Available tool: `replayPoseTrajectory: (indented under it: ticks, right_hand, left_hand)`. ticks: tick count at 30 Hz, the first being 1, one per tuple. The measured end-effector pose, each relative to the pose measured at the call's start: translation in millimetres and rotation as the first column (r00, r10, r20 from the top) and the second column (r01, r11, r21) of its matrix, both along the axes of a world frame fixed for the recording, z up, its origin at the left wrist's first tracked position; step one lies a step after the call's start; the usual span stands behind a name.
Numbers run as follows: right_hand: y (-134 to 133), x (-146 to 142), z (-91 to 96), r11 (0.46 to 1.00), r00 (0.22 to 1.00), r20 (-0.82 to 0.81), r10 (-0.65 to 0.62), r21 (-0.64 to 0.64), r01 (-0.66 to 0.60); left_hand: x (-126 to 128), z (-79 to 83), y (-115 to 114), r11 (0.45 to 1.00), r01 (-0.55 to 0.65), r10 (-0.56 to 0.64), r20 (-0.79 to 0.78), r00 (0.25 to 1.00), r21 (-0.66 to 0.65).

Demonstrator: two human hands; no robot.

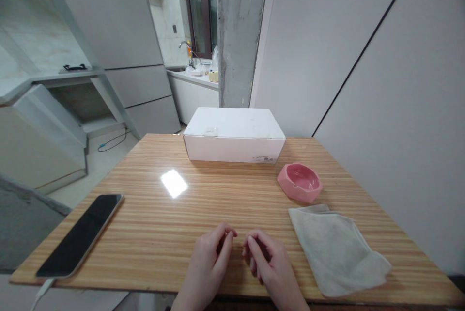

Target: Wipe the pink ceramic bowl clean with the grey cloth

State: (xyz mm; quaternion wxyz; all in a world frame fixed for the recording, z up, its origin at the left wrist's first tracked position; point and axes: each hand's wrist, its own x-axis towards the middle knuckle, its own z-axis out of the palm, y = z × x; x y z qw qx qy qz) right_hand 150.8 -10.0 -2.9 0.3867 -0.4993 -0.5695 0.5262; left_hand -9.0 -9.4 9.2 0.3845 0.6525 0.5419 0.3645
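Note:
Near the front edge of the wooden table [152, 248], my left hand [214, 253] rests with its fingers curled in and the thumb against them. Beside it, a small gap away, my right hand [265, 257] is curled the same way. Neither shows anything held. A folded grey-white cloth [339, 250] lies flat just right of my right hand, not touching it. Beyond the cloth sits a pink ashtray [300, 182] with a faceted rim and nothing visible inside. At the table's far edge stands a closed white box [234, 148] with a small printed label.
A dark-screened phone [82, 236] lies at the left edge, with a white cable [42, 292] plugged into its near end. A white panelled wall [337, 122] runs along the right. Further back are cabinets [141, 83], a faucet [187, 52] and a window [203, 10].

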Motion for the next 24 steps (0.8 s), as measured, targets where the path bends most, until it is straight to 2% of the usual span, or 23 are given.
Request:
replayPoseTrajectory:
  ticks: [24]
  right_hand:
    - [0.4, 0.5, -2.5, 1.0, 1.0, 0.012, -0.004, -0.001, 0.004]
  left_hand:
    - [1.9, -0.2, 0.9, 1.0, 0.001, -0.001, -0.017, 1.0, 0.005]
